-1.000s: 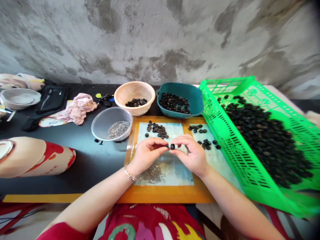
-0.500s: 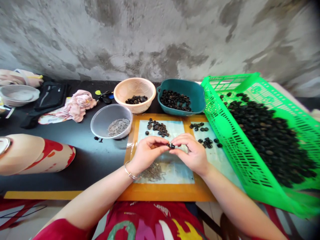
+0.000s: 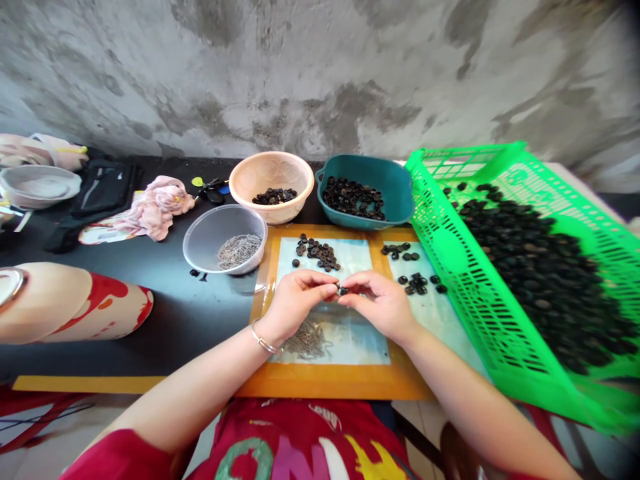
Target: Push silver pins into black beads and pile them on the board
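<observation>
the left hand (image 3: 295,300) and the right hand (image 3: 384,303) meet over the pale sheet (image 3: 350,340) on the bench (image 3: 200,313), thumbs and fingers pinched narrow around a small black part (image 3: 342,289). both hands hold it between their fingertips, which hide much of it, so its exact shape is hard to tell. a silver bracelet (image 3: 264,340) circles the left wrist.

orange tape (image 3: 325,381) borders the sheet. loose thin metal pins (image 3: 306,341) lie on it beside the left wrist, and a cluster of dark round pieces (image 3: 323,255) sits beyond the hands. more black pieces (image 3: 416,285) are scattered to the right, near the green basket (image 3: 447,250), which carries a large heap of black parts (image 3: 540,287).

along the far side, a peach bowl (image 3: 243,180) and a teal basin (image 3: 397,193) each hold small dark pieces. nearer, the clear bowl (image 3: 197,243) holds a pile of silvery pins (image 3: 239,252). a pink cloth (image 3: 163,207) lies crumpled to its left, with a black pouch (image 3: 104,190) farther left.
</observation>
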`<state>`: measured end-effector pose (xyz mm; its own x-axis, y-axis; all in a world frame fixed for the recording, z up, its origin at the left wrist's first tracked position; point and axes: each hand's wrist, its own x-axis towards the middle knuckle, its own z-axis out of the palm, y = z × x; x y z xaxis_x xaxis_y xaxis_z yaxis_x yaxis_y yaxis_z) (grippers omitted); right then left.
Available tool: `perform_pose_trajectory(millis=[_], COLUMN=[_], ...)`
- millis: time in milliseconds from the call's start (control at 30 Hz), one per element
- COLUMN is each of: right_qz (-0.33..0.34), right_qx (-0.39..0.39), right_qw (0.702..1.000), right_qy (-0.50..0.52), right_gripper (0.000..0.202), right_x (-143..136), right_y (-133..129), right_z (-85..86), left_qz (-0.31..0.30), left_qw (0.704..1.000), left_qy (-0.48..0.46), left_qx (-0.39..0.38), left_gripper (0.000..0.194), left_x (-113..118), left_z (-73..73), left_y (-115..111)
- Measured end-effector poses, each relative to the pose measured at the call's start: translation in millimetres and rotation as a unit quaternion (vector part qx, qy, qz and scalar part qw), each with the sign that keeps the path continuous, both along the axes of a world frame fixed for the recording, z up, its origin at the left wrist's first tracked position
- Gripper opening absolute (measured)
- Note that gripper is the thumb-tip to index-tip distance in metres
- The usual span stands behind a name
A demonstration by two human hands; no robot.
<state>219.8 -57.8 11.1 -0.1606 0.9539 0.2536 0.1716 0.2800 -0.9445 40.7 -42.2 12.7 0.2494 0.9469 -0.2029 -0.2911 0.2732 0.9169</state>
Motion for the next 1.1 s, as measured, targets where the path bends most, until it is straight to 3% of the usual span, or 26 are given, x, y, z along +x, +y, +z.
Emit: perform_pose_trajectory(millis=[233,467,767,1100], right_qz=[0.051,0.037,0.050,0.028], right_qx=[-0.089,-0.103,-0.155,-0.058], right_qw=[0.989,0.992,0.986,0.997], right_qy=[0.108,0.069,0.032,-0.047], right_gripper=[0.023,0.021,0.023,0.024], right_x=[1.4,4.3,6.0,2.4], right_y=[1.5,1.4,-0.5,-2.1], right_z=[4.5,5.4,9.2,16.2], left_qz=[-0.026,-0.060,-0.122,-0.157], left_qw=[0.997,0.985,0.972,0.977], left_qy=[-0.056,-0.112,-0.122,-0.078], left_qx=[-0.052,-0.115,-0.159,-0.121], left_gripper=[0.023,0.035,0.035,0.037], left_x=[-1.3,-3.1,-3.0,-3.5], left_z=[6.4,2.8,-0.1,0.6], left_y=[1.0,3.1,2.4,3.2])
